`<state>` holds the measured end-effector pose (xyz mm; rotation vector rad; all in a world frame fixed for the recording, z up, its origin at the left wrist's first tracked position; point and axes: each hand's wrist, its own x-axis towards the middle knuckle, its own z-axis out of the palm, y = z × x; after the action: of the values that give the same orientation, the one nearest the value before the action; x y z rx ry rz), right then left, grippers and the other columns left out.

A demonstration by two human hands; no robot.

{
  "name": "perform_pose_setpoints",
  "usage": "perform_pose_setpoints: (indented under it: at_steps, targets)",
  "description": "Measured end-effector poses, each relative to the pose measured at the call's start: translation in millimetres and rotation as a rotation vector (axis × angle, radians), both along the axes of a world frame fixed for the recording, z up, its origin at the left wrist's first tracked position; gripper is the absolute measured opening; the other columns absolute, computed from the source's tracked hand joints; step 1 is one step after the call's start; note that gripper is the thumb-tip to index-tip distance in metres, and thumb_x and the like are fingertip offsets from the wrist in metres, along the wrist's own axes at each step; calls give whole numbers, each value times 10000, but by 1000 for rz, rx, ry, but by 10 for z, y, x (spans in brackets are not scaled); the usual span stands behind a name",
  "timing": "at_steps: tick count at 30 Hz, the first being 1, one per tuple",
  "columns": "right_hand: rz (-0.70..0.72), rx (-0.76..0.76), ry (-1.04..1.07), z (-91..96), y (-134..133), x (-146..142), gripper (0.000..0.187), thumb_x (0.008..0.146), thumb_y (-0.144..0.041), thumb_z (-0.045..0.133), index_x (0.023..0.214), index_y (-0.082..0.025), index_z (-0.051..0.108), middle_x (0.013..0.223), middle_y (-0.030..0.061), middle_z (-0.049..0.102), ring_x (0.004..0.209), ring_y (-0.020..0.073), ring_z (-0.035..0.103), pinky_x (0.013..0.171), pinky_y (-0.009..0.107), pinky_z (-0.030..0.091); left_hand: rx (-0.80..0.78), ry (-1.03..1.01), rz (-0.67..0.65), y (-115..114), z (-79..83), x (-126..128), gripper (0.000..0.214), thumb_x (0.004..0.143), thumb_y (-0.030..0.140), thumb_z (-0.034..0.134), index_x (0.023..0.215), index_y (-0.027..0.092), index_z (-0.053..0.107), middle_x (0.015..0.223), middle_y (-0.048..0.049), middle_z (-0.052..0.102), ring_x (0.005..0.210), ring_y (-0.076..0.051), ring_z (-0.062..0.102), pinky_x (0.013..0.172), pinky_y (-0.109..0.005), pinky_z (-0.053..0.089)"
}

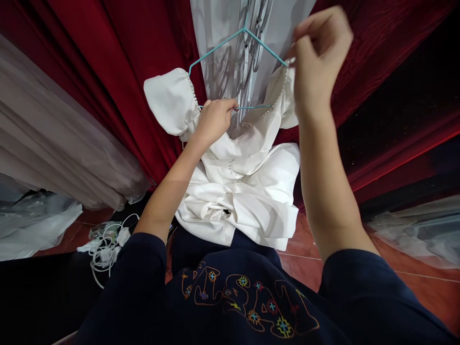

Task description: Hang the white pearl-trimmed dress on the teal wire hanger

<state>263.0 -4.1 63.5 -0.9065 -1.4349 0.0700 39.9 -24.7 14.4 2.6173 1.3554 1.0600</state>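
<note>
A white dress (247, 158) with puffed sleeves and a pearl-beaded neckline hangs on a thin turquoise hanger (219, 46). My left hand (215, 120) is closed around the hanger's lower bar, inside the neckline. Raised beside the hanger's right end is my right hand (319, 67), blurred, its fingers curled in toward the thumb. Whatever is between those fingertips, if anything, cannot be made out. The beaded edge of the right sleeve (288, 103) lies just below and left of that hand. The lower part of the dress is bunched in folds in front of my body.
Red curtains (158, 86) hang on both sides, with pale sheer fabric (53, 124) at the left. Behind the hanger is white cloth with silvery strips (251, 62). Tangled white cables (106, 249) lie at lower left, near the red tiled floor (300, 263). Sheer fabric (424, 235) trails at right.
</note>
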Motion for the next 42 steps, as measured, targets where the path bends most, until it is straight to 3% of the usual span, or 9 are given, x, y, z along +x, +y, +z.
perform_pose_setpoints:
  at_steps: [2, 4, 7, 10, 14, 21, 26, 33, 42]
  targets:
    - [113, -110, -106, -266, -221, -225, 169, 914, -90, 490, 984, -199, 600, 1072, 53, 692, 775, 118, 613, 696, 281, 551, 7, 6, 11, -5, -10, 21, 358, 1000, 72, 471, 1086, 244, 773, 930, -48, 796, 914, -250, 721, 953, -449, 491]
    - [131, -164, -185, -604, -297, -361, 21, 943, -228, 640, 955, -225, 656, 1016, 42, 716, 825, 162, 629, 780, 328, 593, 10, 12, 29, -5, -46, 35, 359, 1009, 76, 468, 1074, 281, 755, 961, -41, 794, 958, -252, 711, 996, -462, 475]
    - [101, -156, -241, -1051, -237, -405, 264, 1027, -491, 562, 1036, -263, 694, 1042, 70, 684, 876, 208, 646, 833, 403, 610, 20, 17, 11, 17, -142, 34, 336, 1013, 83, 467, 1078, 273, 737, 1054, -46, 789, 1091, -286, 701, 1066, -487, 452]
    - [79, -102, -202, -1242, -153, -364, 390, 1056, -584, 453, 1140, -300, 706, 1089, 80, 652, 940, 229, 652, 891, 439, 604, 49, -3, -89, 61, -236, 0, 328, 1027, 118, 461, 1157, 256, 729, 1195, -50, 775, 1217, -293, 673, 1133, -482, 439]
    - [97, -73, -153, -1205, -118, -322, 427, 1055, -608, 447, 1171, -310, 730, 1070, 87, 629, 990, 240, 651, 931, 444, 599, 130, -141, -83, 88, -264, -85, 328, 1056, 213, 457, 1247, 307, 706, 1402, -52, 690, 1420, -286, 553, 1258, -483, 351]
    - [62, -97, -138, -1216, -124, -340, 426, 1043, -618, 464, 1214, -341, 739, 1085, 86, 637, 1008, 249, 645, 951, 470, 618, 312, -386, 340, 64, -85, -235, 509, 928, 148, 604, 1378, 384, 576, 1653, -28, 433, 1640, -292, 130, 1331, -493, 143]
    - [43, -75, -122, -1223, -113, -377, 430, 1048, -618, 468, 1169, -319, 753, 1039, 82, 623, 964, 240, 642, 934, 461, 614, 248, -309, 410, 249, 164, -482, 441, 868, -79, 549, 1173, 239, 573, 1280, -60, 664, 1228, -241, 545, 1119, -411, 405]
    - [1, -102, -214, -1105, -108, -329, 529, 1051, -692, 432, 1123, -278, 752, 975, 65, 606, 845, 207, 619, 913, 444, 598, 129, -350, 435, 309, 523, -1115, 217, 973, 7, 547, 1036, 158, 690, 1067, 35, 752, 1049, -120, 621, 1040, -300, 444]
    - [-57, -148, -267, -1075, -129, -377, 535, 1063, -685, 401, 1145, -276, 736, 1002, 76, 633, 882, 217, 642, 853, 411, 591, -332, -221, 224, 159, 15, -1556, 383, 877, 97, 548, 1168, 104, 797, 1221, -82, 797, 1167, -269, 719, 1039, -372, 547]
